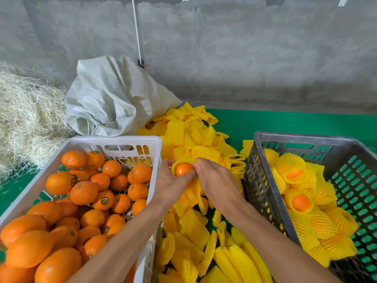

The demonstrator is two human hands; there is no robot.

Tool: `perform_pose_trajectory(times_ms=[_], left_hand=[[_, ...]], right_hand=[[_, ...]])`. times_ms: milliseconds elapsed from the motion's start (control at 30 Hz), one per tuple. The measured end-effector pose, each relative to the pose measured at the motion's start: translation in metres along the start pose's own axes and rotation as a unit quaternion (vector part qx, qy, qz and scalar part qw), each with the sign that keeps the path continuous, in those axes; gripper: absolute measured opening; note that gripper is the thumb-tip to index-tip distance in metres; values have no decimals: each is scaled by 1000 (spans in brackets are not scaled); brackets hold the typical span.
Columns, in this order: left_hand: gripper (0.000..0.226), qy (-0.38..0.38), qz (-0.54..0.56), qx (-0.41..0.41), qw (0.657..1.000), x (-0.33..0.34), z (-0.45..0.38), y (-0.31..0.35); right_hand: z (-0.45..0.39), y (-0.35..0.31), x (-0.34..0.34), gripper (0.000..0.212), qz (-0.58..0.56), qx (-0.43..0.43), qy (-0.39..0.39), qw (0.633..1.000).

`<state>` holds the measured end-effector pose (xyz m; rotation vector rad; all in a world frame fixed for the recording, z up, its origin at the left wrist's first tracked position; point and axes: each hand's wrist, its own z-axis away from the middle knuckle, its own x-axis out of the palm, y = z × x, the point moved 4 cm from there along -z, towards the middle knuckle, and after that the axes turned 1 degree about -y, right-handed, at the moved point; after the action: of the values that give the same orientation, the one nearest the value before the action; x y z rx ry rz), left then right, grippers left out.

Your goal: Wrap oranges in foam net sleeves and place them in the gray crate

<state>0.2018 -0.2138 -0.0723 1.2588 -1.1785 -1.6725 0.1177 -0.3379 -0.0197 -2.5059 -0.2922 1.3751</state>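
Fingers (195, 162) of both hands clamp a round orange (183, 168) half inside a yellow foam net sleeve (179, 162).
The left hand (170, 183) cups it, the right hand (214, 180) pinches the sleeve rim, above loose yellow sleeves (193, 227) between the white plastic crate of bare oranges (126, 140) and the gray slotted crate (265, 190) holding wrapped ones; a white woven sack (114, 99) lies behind.

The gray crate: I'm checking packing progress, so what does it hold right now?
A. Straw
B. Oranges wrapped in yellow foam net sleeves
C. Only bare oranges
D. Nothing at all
B: the gray crate on the right holds several oranges in yellow foam net sleeves, while the bare oranges sit in the white crate on the left.
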Motion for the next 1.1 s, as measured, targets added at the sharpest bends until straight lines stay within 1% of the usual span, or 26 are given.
perform_pose_trajectory(times_ms=[67, 133, 167, 233, 300, 333, 367, 433, 467, 500, 533, 567, 633, 733, 833, 867, 900, 933, 1000, 1067, 1100], left_hand=[[61, 11, 6, -4, 1000, -2, 1, -1], [67, -9, 32, -25, 999, -1, 0, -3], [69, -18, 57, -31, 998, 0, -1, -6], [67, -25, 97, -37, 994, 1, -4, -7], [53, -31, 180, -57, 981, 1, -6, -6], [50, -39, 222, -62, 972, 3, -7, -5], [55, -45, 241, -59, 968, 4, -8, -5], [81, -70, 228, -48, 970, 9, -7, -2], [94, -83, 203, -36, 975, 11, -5, -2], [104, -93, 166, -17, 982, 12, -2, -2], [109, -94, 120, 5, 988, 12, 0, -2], [106, -83, 77, 30, 993, 11, 1, -1], [89, -47, 28, 66, 996, 7, 0, -1], [64, -19, 19, 87, 996, 3, 0, 2], [30, 18, 17, 119, 993, 0, 1, 5], [26, 24, 24, 121, 992, -1, 1, 5], [27, 25, 35, 119, 992, -2, 0, 5], [32, 22, 47, 111, 992, -2, 0, 5], [53, 21, 42, 99, 994, -2, -1, 5], [67, 9, 19, 127, 992, -1, 4, 8], [69, -14, 21, 147, 989, 2, 8, 10]], right_hand=[[2, -11, 1, 26, 20, -45, 25, 998], [1, -12, 3, 26, 24, -88, 41, 995], [1, -11, 2, 28, 10, -94, 48, 994], [0, -9, -1, 38, -6, -80, 50, 996], [0, -7, -2, 35, 55, -49, 37, 997], [0, -5, -1, 39, 73, -26, 17, 997], [1, -1, 1, 44, 75, -2, -9, 997], [1, 9, 5, 52, 65, 50, -62, 995], [2, 14, 7, 54, 67, 73, -88, 991], [2, 17, 9, 55, 69, 85, -110, 988], [2, 18, 11, 54, 71, 89, -124, 986], [2, 17, 11, 52, 65, 89, -127, 986], [0, 16, 9, 48, 39, 89, -116, 989], [-3, 13, 7, 44, 11, 82, -100, 992], [-1, 3, 4, 41, 7, 39, -99, 994], [0, 0, 4, 41, 8, 37, -101, 994], [1, -1, 3, 41, 9, 40, -95, 995], [1, -1, 2, 42, 7, 50, -84, 995], [2, 1, 0, 49, -3, 79, -66, 995], [5, 4, 1, 68, -31, 124, -78, 989], [6, 7, 3, 78, -51, 154, -96, 982]])
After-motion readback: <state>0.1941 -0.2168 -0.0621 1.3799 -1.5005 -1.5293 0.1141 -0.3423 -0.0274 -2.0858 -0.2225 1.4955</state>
